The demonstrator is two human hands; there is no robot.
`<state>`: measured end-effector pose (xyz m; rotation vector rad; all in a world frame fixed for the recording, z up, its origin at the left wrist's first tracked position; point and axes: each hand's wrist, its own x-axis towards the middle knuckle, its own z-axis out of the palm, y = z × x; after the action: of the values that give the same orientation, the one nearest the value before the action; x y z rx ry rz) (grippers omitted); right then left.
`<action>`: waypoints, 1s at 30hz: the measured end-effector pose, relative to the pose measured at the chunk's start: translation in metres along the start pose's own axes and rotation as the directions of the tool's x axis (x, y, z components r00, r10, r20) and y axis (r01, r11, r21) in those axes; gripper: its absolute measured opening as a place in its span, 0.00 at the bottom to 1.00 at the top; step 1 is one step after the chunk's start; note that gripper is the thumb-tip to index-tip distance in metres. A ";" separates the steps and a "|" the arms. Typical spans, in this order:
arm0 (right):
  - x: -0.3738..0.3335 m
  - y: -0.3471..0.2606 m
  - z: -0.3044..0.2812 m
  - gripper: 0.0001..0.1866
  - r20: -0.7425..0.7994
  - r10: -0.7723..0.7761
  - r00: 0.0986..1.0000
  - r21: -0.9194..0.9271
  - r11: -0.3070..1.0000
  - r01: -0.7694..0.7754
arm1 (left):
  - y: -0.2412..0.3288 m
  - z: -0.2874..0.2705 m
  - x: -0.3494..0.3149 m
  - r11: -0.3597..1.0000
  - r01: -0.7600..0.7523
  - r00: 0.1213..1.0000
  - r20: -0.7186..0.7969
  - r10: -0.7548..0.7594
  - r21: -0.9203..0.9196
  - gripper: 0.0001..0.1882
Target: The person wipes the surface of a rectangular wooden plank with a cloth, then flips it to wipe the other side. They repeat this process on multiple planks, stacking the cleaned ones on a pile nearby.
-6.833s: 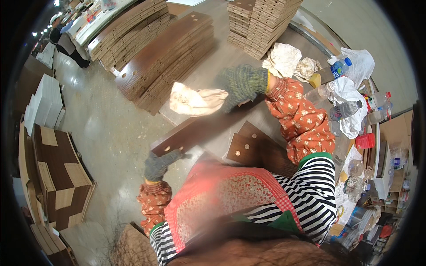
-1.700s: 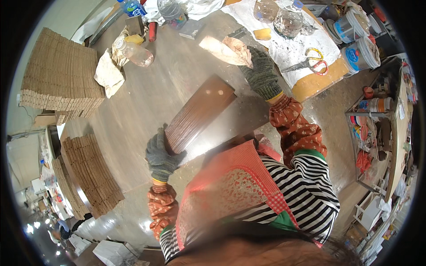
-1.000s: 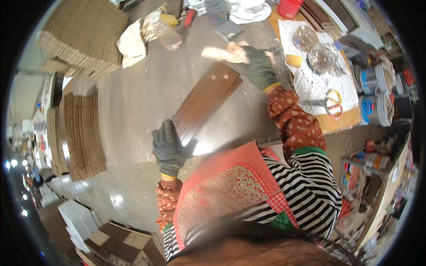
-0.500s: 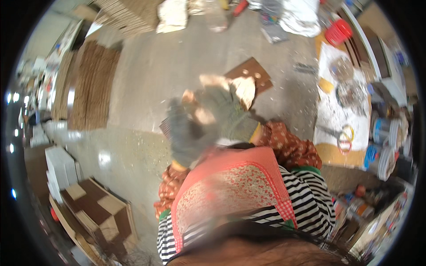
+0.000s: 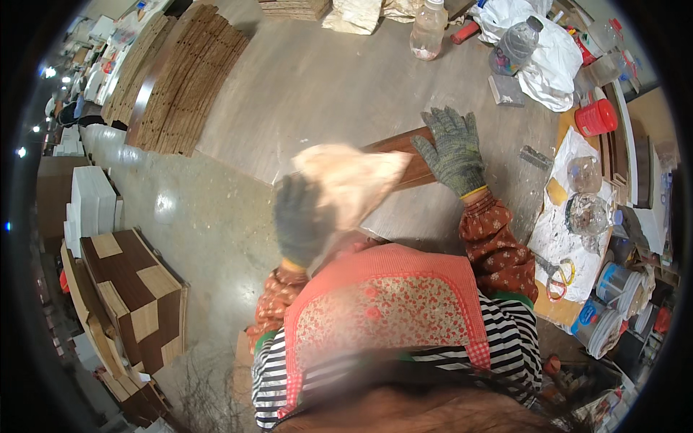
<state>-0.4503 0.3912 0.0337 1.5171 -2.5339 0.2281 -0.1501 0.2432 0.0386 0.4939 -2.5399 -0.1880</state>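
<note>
My left hand (image 5: 304, 224), in a grey knitted glove, holds a cream cloth (image 5: 350, 184). Motion blurs both the hand and the cloth, which spreads out to its right over one end of a brown wood-grain board (image 5: 413, 173). My right hand (image 5: 456, 151), gloved the same way, lies flat across the other end of that board with its fingers stretched out. The board rests on the grey worktable (image 5: 317, 94). The cloth hides its near left part.
Stacked brown panels (image 5: 189, 76) stand at the far left. Toward the back right are a clear bottle (image 5: 429, 32), a dark bottle (image 5: 516, 47) and white plastic bags (image 5: 552, 76). Scissors (image 5: 559, 278) lie on a stained white sheet (image 5: 538, 242) at right, below a red jar (image 5: 596, 117).
My right hand has left the cloth and moved right onto the board. The cloth is now spread out beside my left hand. The view has shifted, and the board appears turned.
</note>
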 end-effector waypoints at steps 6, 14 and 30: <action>-0.003 -0.008 -0.008 0.28 0.018 0.081 0.997 0.041 0.996 -0.082 | -0.062 -0.036 -0.053 0.526 0.535 0.538 -0.213 -0.815 -0.661 0.23; -0.002 -0.009 -0.010 0.29 0.074 0.121 0.990 0.006 0.993 -0.122 | 0.008 0.003 0.026 0.998 -0.016 1.000 0.002 0.016 -0.060 0.28; -0.016 0.014 -0.055 0.26 -0.165 0.346 0.923 0.720 0.683 -0.127 | -0.050 -0.035 0.045 0.684 0.311 0.749 -0.273 -0.603 -0.659 0.24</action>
<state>-0.4512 0.4235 0.0825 1.1699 -2.4966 1.4923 -0.1511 0.1782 0.0785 0.8227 -1.6907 -0.8970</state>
